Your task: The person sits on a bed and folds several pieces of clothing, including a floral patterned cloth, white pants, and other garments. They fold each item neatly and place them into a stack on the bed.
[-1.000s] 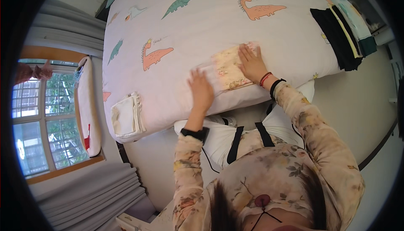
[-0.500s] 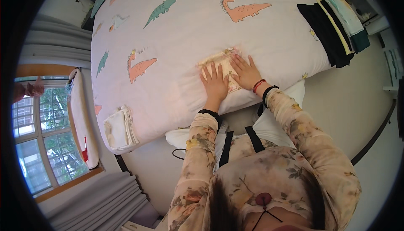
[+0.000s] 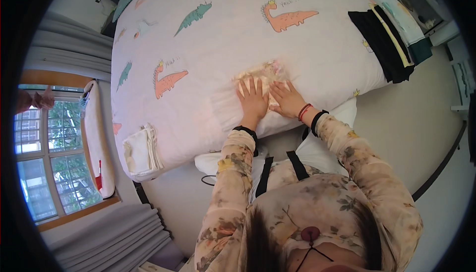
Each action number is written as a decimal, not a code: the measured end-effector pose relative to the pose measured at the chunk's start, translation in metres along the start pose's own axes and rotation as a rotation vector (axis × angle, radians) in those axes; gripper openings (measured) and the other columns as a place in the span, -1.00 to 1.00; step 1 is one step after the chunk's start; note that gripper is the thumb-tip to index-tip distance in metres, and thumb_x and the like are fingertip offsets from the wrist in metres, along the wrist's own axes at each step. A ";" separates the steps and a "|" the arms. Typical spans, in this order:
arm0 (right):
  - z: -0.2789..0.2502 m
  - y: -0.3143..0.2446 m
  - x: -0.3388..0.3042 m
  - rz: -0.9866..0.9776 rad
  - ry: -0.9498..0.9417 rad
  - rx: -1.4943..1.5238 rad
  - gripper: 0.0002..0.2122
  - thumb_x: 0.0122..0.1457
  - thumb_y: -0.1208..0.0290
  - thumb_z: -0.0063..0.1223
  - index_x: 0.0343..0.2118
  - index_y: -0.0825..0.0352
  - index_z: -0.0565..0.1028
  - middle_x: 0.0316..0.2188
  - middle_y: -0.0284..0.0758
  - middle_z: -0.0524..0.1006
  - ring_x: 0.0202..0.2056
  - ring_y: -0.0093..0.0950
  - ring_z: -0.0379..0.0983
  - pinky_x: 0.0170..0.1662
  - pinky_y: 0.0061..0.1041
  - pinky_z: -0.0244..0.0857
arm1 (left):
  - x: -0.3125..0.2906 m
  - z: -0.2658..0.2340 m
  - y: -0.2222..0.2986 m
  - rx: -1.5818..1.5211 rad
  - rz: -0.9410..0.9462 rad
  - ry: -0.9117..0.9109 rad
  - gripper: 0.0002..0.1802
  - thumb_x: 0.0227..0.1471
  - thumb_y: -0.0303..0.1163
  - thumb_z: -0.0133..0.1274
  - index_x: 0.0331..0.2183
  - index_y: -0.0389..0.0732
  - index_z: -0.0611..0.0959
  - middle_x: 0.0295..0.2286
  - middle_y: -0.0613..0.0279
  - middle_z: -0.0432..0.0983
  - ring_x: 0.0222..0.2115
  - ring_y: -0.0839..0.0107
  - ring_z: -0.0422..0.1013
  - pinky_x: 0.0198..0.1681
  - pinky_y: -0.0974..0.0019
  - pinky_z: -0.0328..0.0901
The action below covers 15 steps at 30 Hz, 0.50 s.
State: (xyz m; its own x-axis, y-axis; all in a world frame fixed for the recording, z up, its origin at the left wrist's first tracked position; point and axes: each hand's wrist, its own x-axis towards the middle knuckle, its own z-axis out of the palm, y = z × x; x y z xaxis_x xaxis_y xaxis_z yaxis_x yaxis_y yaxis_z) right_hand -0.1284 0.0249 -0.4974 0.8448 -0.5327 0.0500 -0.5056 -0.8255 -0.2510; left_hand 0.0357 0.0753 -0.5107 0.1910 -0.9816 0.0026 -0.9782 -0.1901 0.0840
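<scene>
A small cream cloth with a floral print [image 3: 267, 72] lies on the near edge of the bed; its folds and full shape are partly hidden under my palms. My left hand [image 3: 254, 102] rests flat on its left part, fingers spread and pointing away from me. Beside it, my right hand [image 3: 288, 99] presses flat on the right part, fingers stretched toward the upper left. The fingertips of both hands lie close together. Neither hand grips anything.
The bed [image 3: 223, 39] has a pale cover with dinosaur figures. A folded white cloth [image 3: 142, 150] lies at its near left corner. Folded black clothes [image 3: 379, 44] and other folded garments [image 3: 401, 22] lie at the right edge. On the left are a window [image 3: 59, 158] and grey curtains [image 3: 114, 237].
My right hand has slid down the cloth toward me, uncovering its upper right part. The left hand stays flat in nearly the same place, also slightly nearer me.
</scene>
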 end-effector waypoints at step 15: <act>0.003 -0.002 -0.034 -0.082 0.002 -0.012 -0.35 0.10 -0.01 -0.13 0.13 0.41 0.17 0.15 -0.07 0.15 0.24 -0.14 -0.14 0.27 -0.20 -0.38 | 0.049 -0.010 0.060 -0.150 0.182 -0.221 -0.29 0.09 0.06 -0.25 0.21 0.10 0.02 0.25 0.26 -0.34 0.22 -0.11 -0.47 0.07 -0.48 -0.39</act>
State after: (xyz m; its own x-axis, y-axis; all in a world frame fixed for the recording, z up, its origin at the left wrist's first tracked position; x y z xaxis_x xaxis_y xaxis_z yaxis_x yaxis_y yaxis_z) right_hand -0.1551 0.0454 -0.5008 0.8834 -0.4631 0.0718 -0.4364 -0.8687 -0.2342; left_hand -0.0128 0.0164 -0.4951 -0.0242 -0.9826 -0.1841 -0.9684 -0.0227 0.2483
